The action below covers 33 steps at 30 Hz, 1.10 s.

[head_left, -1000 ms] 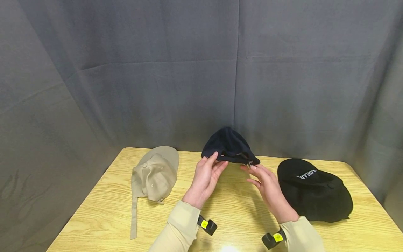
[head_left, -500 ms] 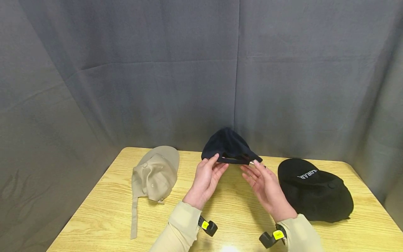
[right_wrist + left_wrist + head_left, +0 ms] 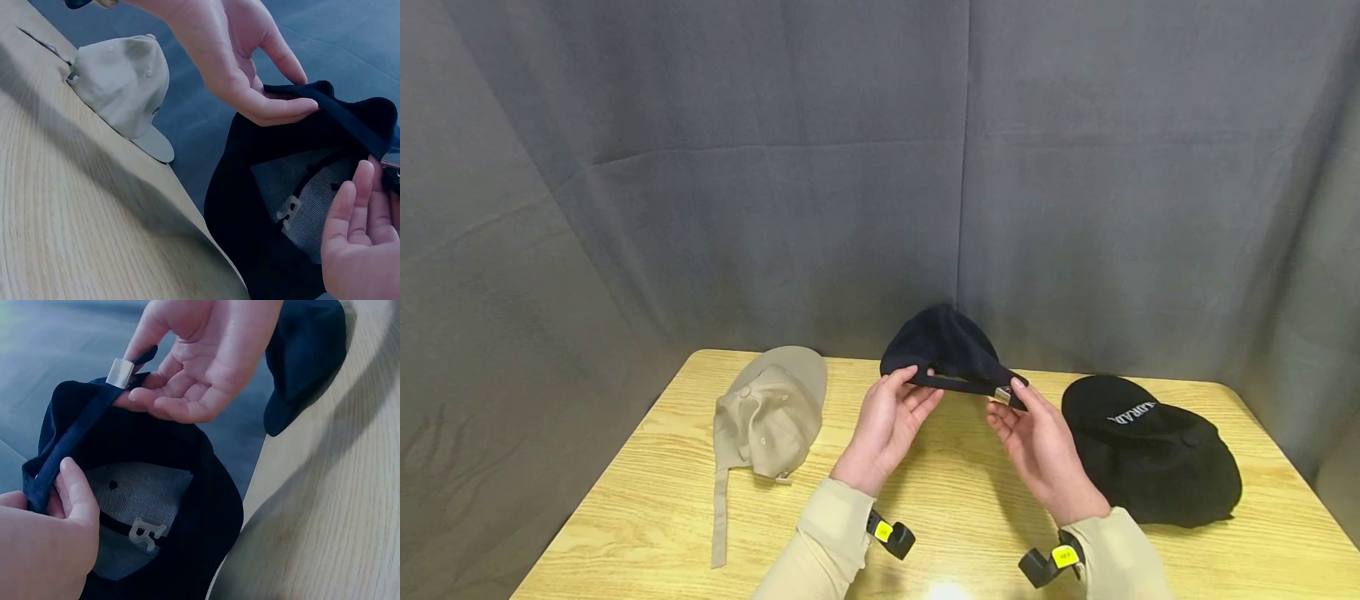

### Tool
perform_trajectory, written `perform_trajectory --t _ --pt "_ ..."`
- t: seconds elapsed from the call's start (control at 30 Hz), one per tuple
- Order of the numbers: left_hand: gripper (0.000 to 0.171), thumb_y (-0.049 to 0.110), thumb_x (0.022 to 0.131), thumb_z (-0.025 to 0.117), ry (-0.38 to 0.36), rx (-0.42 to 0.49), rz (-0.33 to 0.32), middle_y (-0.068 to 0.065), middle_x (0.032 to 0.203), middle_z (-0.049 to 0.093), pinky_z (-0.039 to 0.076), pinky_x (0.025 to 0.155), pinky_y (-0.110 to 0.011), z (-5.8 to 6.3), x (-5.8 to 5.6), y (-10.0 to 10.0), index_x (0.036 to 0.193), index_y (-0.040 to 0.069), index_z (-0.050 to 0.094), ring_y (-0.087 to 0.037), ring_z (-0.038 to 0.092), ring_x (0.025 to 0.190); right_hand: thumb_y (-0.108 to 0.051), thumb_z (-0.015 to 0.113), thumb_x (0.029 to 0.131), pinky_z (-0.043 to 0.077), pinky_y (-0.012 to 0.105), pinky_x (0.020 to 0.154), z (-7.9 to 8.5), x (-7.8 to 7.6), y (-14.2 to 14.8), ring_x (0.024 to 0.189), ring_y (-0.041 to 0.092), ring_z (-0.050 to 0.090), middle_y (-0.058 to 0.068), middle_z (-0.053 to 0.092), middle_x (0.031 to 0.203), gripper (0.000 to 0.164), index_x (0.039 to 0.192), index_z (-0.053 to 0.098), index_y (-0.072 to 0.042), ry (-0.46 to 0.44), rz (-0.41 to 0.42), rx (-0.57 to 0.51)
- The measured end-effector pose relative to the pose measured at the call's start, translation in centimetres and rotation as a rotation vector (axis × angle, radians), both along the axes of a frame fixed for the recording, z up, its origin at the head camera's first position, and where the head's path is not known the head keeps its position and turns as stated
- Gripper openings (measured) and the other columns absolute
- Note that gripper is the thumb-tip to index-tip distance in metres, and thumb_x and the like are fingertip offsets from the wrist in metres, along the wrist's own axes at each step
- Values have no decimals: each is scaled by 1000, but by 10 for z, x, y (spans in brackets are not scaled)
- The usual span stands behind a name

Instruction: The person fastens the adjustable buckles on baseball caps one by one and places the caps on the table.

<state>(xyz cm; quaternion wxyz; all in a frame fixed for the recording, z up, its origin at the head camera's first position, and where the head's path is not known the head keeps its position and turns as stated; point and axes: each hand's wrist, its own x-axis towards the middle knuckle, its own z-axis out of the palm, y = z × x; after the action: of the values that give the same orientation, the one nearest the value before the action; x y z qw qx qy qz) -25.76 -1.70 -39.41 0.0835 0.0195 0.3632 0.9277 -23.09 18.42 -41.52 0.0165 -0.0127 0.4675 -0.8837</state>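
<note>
A dark navy cap (image 3: 942, 342) is held up over the table, with its back opening and strap (image 3: 958, 384) facing me. My left hand (image 3: 883, 425) pinches the left end of the strap between thumb and fingers. At the other end, my right hand (image 3: 1037, 442) pinches the cap's back edge beside a silver metal buckle (image 3: 1003, 395). In the left wrist view the buckle (image 3: 120, 373) sits on the strap by the right fingertips, and a short strap end sticks out past it. A clear plastic clip (image 3: 147, 534) shows inside the cap.
On the left of the wooden table (image 3: 647, 500) lies a beige cap (image 3: 771, 417), its long strap (image 3: 719, 517) trailing toward me. Black caps (image 3: 1150, 458), one with white lettering, lie overlapped on the right. A grey curtain (image 3: 850, 208) hangs behind.
My right fingers have shifted along the strap end and now pinch it from the right. The buckle has come into clear view and the strap is straighter. The left hand has barely moved.
</note>
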Motion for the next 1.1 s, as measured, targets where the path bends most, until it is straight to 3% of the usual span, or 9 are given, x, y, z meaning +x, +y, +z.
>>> perform_trajectory --t 0.23,0.37,0.5,0.73,1.1 --pt "10 7 101 50 4 51 -37 -8 99 64 48 103 -42 2 -1 -2 102 2 58 -22 68 96 -27 52 109 51 28 94 -1 -1 5 94 17 65 3 65 102 19 111 65 -13 76 30 -62" --pt "11 7 101 50 1 55 -39 -9 99 65 48 103 -42 1 -1 -2 102 1 59 -23 68 97 -11 56 106 53 28 93 -2 -2 4 90 16 68 4 70 98 12 103 67 -10 139 40 -69" --pt "12 7 99 49 -5 53 -35 -10 99 64 48 103 -42 1 -2 -2 106 0 57 -22 68 97 2 61 100 55 28 90 -2 -3 3 86 15 69 4 73 92 16 94 70 -9 153 1 -26" --pt "24 10 98 45 -21 75 -46 -9 103 63 46 105 -42 0 -2 -1 120 2 50 -23 67 100 -1 64 100 55 28 90 -1 -4 3 85 15 70 4 73 88 16 91 74 -10 120 -54 -3" --pt "24 5 97 43 -33 129 -34 -9 104 66 47 105 -42 0 -5 -2 119 3 50 -21 66 96 -6 66 100 54 29 93 -2 -4 9 89 15 69 4 73 92 11 97 75 -9 109 -95 18"
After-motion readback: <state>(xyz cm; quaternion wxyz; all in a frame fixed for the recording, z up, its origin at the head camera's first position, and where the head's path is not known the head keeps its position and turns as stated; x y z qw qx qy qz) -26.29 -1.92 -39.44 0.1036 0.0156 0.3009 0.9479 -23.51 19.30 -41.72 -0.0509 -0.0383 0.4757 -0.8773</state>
